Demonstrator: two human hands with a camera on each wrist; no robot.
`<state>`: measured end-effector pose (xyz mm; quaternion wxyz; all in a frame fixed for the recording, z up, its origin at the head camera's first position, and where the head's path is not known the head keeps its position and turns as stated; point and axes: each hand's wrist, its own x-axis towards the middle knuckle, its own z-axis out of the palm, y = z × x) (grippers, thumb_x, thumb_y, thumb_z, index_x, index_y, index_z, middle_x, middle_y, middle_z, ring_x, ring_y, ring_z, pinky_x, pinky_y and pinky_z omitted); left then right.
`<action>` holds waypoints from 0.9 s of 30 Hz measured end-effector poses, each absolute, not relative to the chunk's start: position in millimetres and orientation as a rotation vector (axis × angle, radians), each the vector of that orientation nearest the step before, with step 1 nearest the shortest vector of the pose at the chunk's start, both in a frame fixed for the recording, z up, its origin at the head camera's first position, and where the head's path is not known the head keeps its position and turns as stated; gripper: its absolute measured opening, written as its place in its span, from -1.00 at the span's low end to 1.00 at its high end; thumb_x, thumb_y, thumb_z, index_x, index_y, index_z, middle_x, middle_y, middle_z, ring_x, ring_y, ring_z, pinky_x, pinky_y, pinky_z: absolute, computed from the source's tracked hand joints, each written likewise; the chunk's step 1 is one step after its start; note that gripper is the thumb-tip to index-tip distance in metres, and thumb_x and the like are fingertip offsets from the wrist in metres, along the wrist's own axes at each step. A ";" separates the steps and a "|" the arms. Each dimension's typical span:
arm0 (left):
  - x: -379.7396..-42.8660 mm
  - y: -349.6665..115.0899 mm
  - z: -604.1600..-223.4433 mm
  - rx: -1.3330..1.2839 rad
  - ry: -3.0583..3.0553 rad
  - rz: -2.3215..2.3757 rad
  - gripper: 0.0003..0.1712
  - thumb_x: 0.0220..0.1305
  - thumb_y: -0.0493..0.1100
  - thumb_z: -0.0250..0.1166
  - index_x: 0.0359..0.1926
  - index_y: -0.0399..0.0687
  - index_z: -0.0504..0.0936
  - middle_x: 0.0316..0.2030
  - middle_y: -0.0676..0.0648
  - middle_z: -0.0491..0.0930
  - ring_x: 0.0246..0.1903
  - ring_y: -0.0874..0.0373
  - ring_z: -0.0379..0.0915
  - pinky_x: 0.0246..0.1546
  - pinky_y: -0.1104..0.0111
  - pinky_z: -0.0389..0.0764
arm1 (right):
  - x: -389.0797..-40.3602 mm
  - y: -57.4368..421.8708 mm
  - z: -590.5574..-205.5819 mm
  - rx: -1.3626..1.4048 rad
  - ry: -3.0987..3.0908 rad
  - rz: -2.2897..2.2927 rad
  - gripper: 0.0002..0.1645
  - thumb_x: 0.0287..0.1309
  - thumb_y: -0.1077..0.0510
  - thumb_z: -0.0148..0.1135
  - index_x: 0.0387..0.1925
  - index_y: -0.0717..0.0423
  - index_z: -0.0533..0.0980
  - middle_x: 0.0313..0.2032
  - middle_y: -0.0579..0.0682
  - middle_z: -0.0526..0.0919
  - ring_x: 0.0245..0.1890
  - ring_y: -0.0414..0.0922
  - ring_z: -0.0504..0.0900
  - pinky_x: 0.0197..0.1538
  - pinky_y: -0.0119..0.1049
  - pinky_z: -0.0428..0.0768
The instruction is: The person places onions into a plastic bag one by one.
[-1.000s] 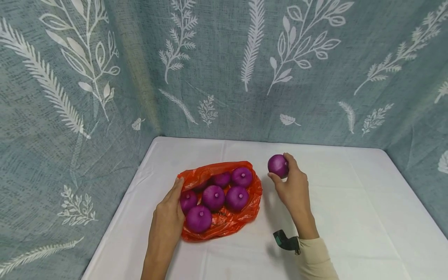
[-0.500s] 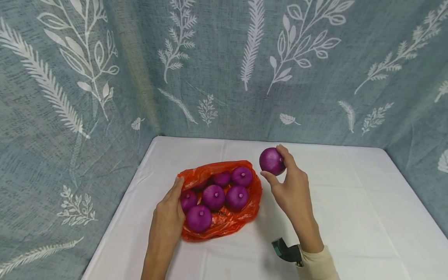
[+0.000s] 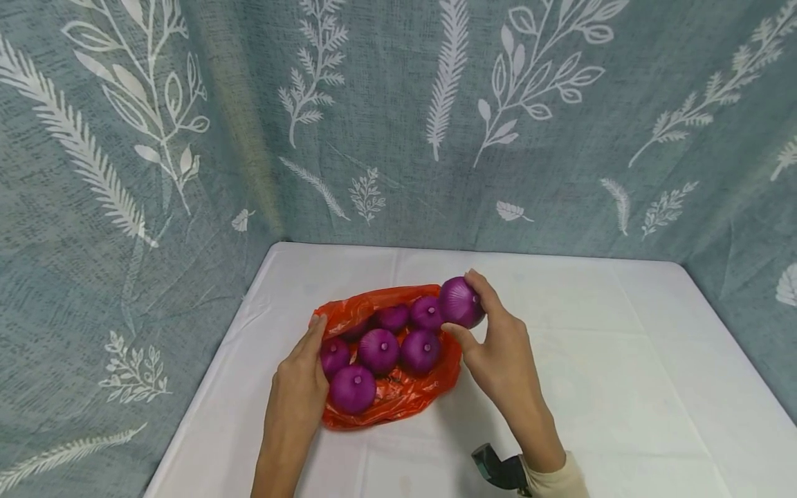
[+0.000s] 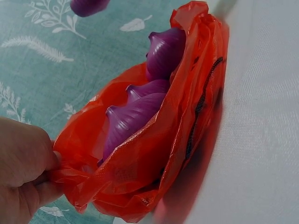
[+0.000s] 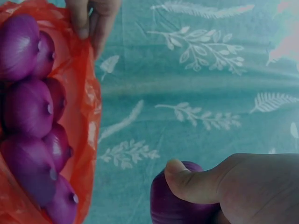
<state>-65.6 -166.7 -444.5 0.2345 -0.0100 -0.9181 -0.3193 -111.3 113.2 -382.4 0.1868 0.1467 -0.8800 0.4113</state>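
Note:
A red plastic bag [image 3: 429, 395] lies with its mouth wide open, holding several purple onions [image 3: 379, 351]. My left hand [image 3: 295, 387] is at the bag's left side; in the left wrist view its thumb and fingers pinch a gathered fold of the rim [image 4: 72, 179]. Between thumb and fingertips my right hand [image 3: 507, 360] grips another purple onion [image 3: 459, 301], raised at the bag's right rim and overlapping an onion inside in the head view. The right wrist view shows the thumb [image 5: 191, 184] across that onion. Onions at the back are partly hidden by the bag.
A white cloth covers the table [image 3: 623, 387]. Blue-green curtains [image 3: 398, 124] with white leaf prints stand behind and at both sides. A small black camera [image 3: 495, 467] is strapped to the right wrist.
My right hand has carried the onion leftward from the right of the bag to its right rim, rising first, then lowering. My left hand has stayed at the bag.

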 end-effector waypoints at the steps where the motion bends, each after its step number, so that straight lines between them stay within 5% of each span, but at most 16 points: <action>1: -65.7 -166.9 -444.8 -0.027 -2.518 -0.877 -0.30 0.40 -0.56 0.24 0.52 -0.21 0.43 0.41 -0.27 0.49 0.36 -0.17 0.48 0.21 0.01 0.60 | -110.2 111.7 -383.0 0.422 -2.482 1.164 0.01 0.09 0.20 0.65 0.53 0.09 0.35 0.34 0.11 0.63 0.25 0.07 0.69 0.31 0.01 0.64; 27: -66.4 -165.6 -446.4 -0.046 -2.488 -0.874 -0.31 0.41 -0.54 0.24 0.51 -0.20 0.44 0.38 -0.28 0.53 0.33 -0.18 0.51 0.22 -0.02 0.60 | -82.4 75.8 -409.0 0.537 -2.575 1.235 0.01 0.06 0.19 0.66 0.51 -0.12 0.38 0.47 -0.17 0.49 0.32 -0.07 0.63 0.31 -0.13 0.64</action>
